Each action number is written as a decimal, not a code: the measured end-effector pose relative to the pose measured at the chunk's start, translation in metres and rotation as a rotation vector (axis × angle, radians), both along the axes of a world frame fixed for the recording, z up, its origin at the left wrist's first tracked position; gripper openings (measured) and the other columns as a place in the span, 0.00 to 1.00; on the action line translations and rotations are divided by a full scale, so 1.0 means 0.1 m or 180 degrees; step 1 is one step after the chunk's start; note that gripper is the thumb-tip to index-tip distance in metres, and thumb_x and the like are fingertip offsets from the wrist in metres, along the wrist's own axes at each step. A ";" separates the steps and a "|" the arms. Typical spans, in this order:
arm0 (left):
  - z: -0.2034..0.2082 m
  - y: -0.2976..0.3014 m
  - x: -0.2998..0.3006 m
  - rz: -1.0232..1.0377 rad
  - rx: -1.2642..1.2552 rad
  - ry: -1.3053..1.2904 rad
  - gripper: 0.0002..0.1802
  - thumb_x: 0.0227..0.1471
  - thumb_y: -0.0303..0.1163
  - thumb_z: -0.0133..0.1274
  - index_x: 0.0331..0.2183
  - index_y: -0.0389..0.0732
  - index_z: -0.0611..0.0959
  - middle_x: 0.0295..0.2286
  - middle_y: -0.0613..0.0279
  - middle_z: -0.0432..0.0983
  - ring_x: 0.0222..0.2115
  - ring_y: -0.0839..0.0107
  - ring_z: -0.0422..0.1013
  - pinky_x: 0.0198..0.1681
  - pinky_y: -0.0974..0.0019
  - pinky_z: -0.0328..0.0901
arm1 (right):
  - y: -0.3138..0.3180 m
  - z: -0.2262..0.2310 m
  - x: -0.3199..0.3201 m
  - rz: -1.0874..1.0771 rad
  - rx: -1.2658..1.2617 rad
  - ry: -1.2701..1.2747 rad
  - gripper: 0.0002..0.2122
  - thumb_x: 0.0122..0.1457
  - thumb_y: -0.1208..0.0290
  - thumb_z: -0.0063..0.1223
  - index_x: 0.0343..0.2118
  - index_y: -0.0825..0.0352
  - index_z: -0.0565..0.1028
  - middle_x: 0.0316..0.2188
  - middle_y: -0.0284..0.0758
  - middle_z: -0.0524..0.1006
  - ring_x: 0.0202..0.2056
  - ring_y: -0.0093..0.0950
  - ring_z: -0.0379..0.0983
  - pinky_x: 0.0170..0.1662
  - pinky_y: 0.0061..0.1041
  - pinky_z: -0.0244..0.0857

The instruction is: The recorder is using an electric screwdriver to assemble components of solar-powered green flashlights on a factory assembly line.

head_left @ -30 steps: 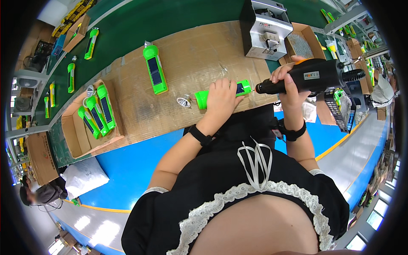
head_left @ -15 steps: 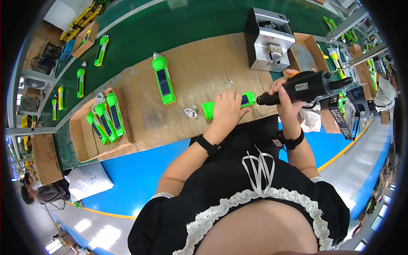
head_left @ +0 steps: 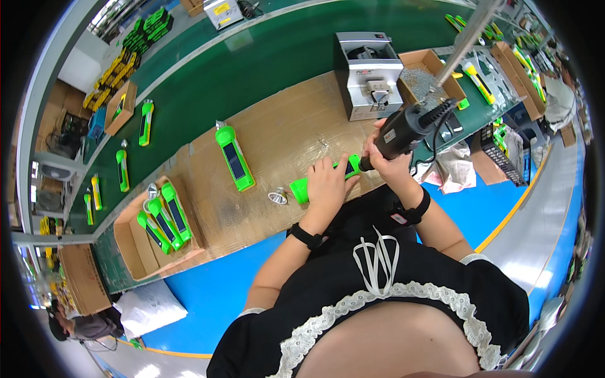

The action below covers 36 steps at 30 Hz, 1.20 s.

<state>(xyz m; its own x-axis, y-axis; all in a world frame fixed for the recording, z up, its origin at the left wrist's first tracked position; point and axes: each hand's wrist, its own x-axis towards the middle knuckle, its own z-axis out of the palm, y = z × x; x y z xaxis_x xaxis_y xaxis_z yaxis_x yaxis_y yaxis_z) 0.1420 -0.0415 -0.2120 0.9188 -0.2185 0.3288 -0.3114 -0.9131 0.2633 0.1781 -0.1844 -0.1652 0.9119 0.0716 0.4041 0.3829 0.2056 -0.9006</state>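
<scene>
Cardboard-covered bench (head_left: 283, 135), labelled black screwdriver (head_left: 399, 133) in right hand (head_left: 389, 165), lettered silver machine (head_left: 358, 101)

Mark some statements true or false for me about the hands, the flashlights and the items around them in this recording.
1. The left hand is on a green plastic flashlight with a dark panel. True.
2. The right hand is empty. False: it holds a black power screwdriver with a rounded body.
3. A shiny silver cone-shaped reflector lies to the left of that flashlight. True.
4. The open brown cardboard box at the left holds six flashlights. False: three green flashlights show in it.
5. A silver-and-black box-shaped machine stands beyond the hands. True.
</scene>
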 end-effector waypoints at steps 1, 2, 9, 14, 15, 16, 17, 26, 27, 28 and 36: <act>0.02 -0.01 0.03 -0.0060 0.0025 -0.0017 0.29 0.37 0.50 0.60 0.38 0.41 0.75 0.29 0.58 0.67 0.33 0.61 0.65 0.35 0.61 0.57 | 0.00 0.01 0.01 -0.0060 0.0025 -0.0017 0.20 0.50 0.84 0.46 0.46 0.70 0.58 0.23 0.33 0.69 0.25 0.21 0.67 0.33 0.22 0.65; 0.03 -0.02 0.09 -0.0335 -0.0333 0.0019 0.28 0.36 0.46 0.61 0.39 0.40 0.75 0.30 0.57 0.67 0.34 0.59 0.65 0.36 0.60 0.58 | -0.01 0.03 0.02 -0.0002 -0.0081 -0.0028 0.21 0.50 0.84 0.47 0.47 0.70 0.58 0.23 0.34 0.69 0.25 0.21 0.68 0.32 0.22 0.65; -0.06 -0.13 0.24 -0.0666 -0.1074 0.0138 0.24 0.35 0.31 0.61 0.39 0.38 0.75 0.34 0.53 0.72 0.37 0.55 0.67 0.42 0.58 0.62 | -0.36 0.31 0.28 0.0287 0.0563 -0.0516 0.23 0.50 0.76 0.54 0.49 0.72 0.59 0.22 0.36 0.70 0.24 0.24 0.69 0.29 0.23 0.65; -0.07 -0.15 0.17 -0.0604 -0.1139 -0.0058 0.23 0.36 0.31 0.60 0.39 0.38 0.76 0.32 0.52 0.75 0.34 0.55 0.70 0.41 0.58 0.63 | -0.63 0.65 0.77 -0.0915 0.0709 -0.1289 0.21 0.50 0.78 0.52 0.47 0.76 0.61 0.21 0.35 0.72 0.23 0.25 0.71 0.30 0.25 0.67; -0.06 -0.15 0.17 -0.0591 -0.1143 -0.0076 0.23 0.36 0.31 0.60 0.39 0.38 0.76 0.32 0.53 0.75 0.35 0.55 0.70 0.41 0.58 0.63 | -0.66 0.68 0.86 -0.1025 0.0648 -0.1365 0.20 0.50 0.79 0.52 0.47 0.76 0.63 0.22 0.35 0.72 0.24 0.25 0.72 0.30 0.25 0.68; -0.06 -0.15 0.17 -0.0576 -0.1147 -0.0094 0.22 0.36 0.32 0.60 0.39 0.38 0.76 0.32 0.53 0.75 0.35 0.55 0.70 0.41 0.58 0.63 | -0.66 0.70 0.91 -0.0997 0.0749 -0.1219 0.19 0.51 0.80 0.51 0.47 0.76 0.63 0.23 0.35 0.72 0.24 0.24 0.71 0.31 0.26 0.67; -0.07 -0.15 0.17 -0.0573 -0.1145 -0.0110 0.22 0.36 0.32 0.60 0.39 0.38 0.76 0.32 0.53 0.75 0.35 0.55 0.70 0.41 0.58 0.63 | -0.66 0.71 0.95 -0.0971 0.0810 -0.1183 0.19 0.51 0.80 0.51 0.47 0.76 0.63 0.23 0.35 0.72 0.24 0.24 0.71 0.32 0.25 0.67; -0.11 -0.18 0.14 -0.0477 -0.1133 -0.0135 0.22 0.36 0.31 0.59 0.38 0.36 0.76 0.33 0.51 0.74 0.36 0.54 0.69 0.41 0.58 0.63 | -0.44 0.65 1.12 -0.0753 0.0314 -0.0772 0.17 0.51 0.80 0.49 0.45 0.73 0.65 0.21 0.34 0.72 0.24 0.22 0.70 0.31 0.23 0.66; -0.10 -0.17 0.16 -0.0462 -0.1118 -0.0105 0.22 0.35 0.32 0.60 0.37 0.36 0.76 0.33 0.51 0.73 0.36 0.54 0.69 0.40 0.58 0.63 | -0.44 0.68 1.16 -0.0668 0.0267 -0.0693 0.17 0.49 0.80 0.51 0.44 0.72 0.66 0.21 0.33 0.72 0.23 0.21 0.70 0.30 0.22 0.66; -0.09 -0.17 0.17 -0.0448 -0.1105 -0.0073 0.23 0.35 0.33 0.61 0.37 0.36 0.76 0.32 0.51 0.72 0.36 0.55 0.69 0.40 0.58 0.64 | -0.45 0.70 1.19 -0.0584 0.0217 -0.0612 0.17 0.48 0.81 0.54 0.43 0.71 0.68 0.20 0.32 0.73 0.21 0.19 0.70 0.29 0.20 0.66; -0.03 -0.21 0.14 -0.0073 -0.0931 -0.0074 0.23 0.31 0.37 0.64 0.33 0.37 0.79 0.29 0.53 0.70 0.34 0.55 0.67 0.38 0.58 0.63 | -0.35 0.61 0.58 -0.0126 0.0501 -0.0335 0.19 0.48 0.78 0.50 0.45 0.73 0.64 0.19 0.36 0.70 0.21 0.26 0.68 0.28 0.26 0.65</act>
<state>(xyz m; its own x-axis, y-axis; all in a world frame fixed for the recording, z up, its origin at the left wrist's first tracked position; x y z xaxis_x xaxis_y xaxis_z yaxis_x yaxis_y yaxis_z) 0.1555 -0.0622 -0.2150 0.9062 -0.1320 0.4017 -0.3400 -0.7921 0.5069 0.2365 -0.2191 -0.1045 0.8649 -0.0353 0.5007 0.4838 0.3237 -0.8131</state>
